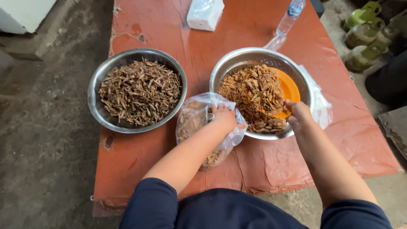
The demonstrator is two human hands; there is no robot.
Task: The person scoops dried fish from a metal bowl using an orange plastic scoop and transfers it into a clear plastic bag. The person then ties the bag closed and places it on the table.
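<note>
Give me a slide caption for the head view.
Left hand holds clear bag; right hand tips orange scoop of brown chips.

Orange scoop point(289, 90), brown chips point(254, 95), reddish table point(237, 38).

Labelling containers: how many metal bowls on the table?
2. One metal bowl of dark sticks sits left; the other bowl, holding brown chips and an orange scoop, sits right. None seem hidden.

A second steel bowl point(98, 85) of thin dark brown sticks point(140, 91) sits at the left of the worn orange-red table point(237, 29), with a white wrapped packet point(205, 13) and a clear plastic bottle point(290, 16) at its far edge, and green gas canisters point(362, 38) on the floor beyond.
</note>
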